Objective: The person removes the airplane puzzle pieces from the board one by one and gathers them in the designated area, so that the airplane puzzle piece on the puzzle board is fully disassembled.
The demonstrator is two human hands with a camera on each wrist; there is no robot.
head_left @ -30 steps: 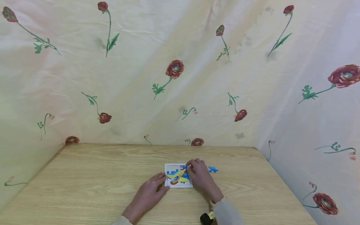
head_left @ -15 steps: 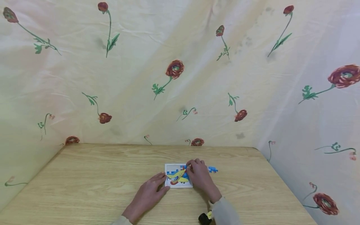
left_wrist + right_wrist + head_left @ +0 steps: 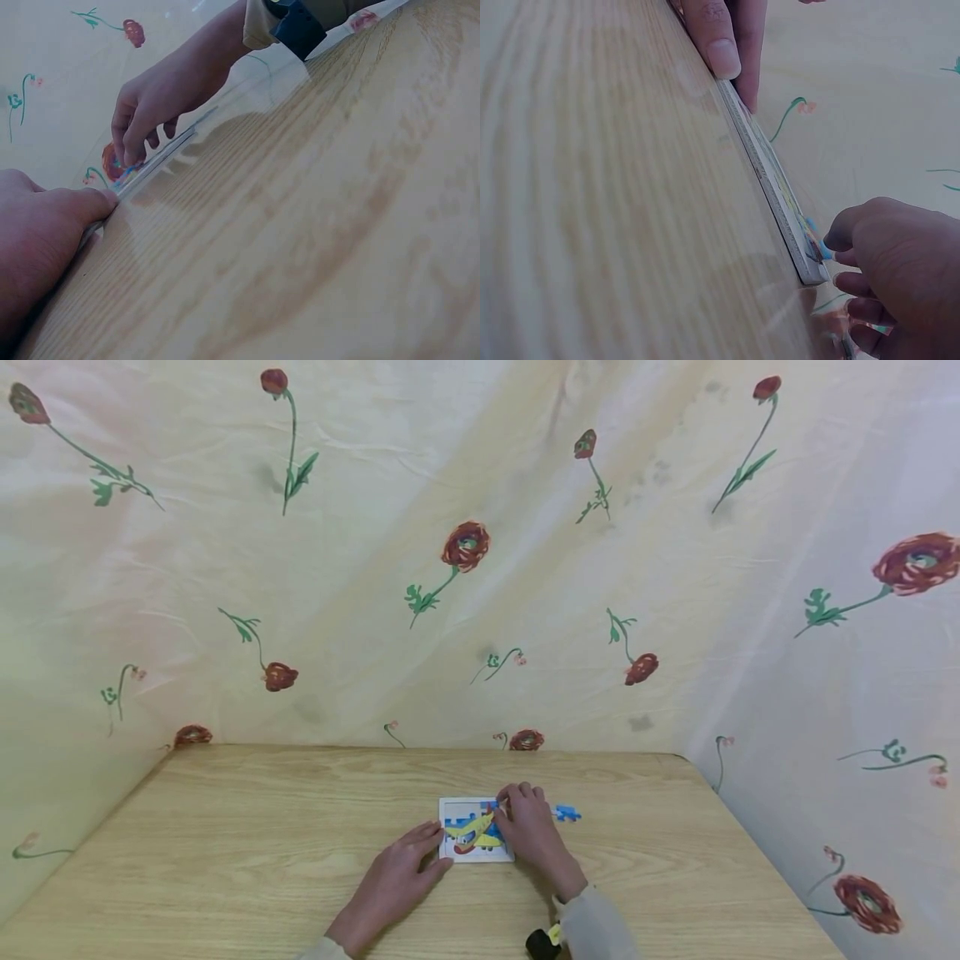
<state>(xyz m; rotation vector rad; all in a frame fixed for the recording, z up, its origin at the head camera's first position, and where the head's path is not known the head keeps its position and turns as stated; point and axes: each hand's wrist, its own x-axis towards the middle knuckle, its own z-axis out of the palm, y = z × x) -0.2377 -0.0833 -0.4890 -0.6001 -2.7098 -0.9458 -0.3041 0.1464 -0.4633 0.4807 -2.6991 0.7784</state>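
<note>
A white-rimmed jigsaw puzzle tray lies flat on the table, its picture a yellow airplane with a red nose. Bare pale patches show in the upper left of the picture. My left hand grips the tray's left side, thumb at the near corner and fingers along the edge. Over the upper right corner, my right hand pinches a small blue puzzle piece between thumb and index finger; the hand mostly hides it in the head view. The right hand's other fingers are loosely bent.
Several loose blue puzzle pieces lie just right of the right hand on the wooden table. A black device with a yellow part sits at the right wrist. Flower-patterned cloth hangs behind and at both sides.
My right hand and wrist have shifted very slightly left, staying at the tray's upper right corner. The left hand and the tray hold their place.
</note>
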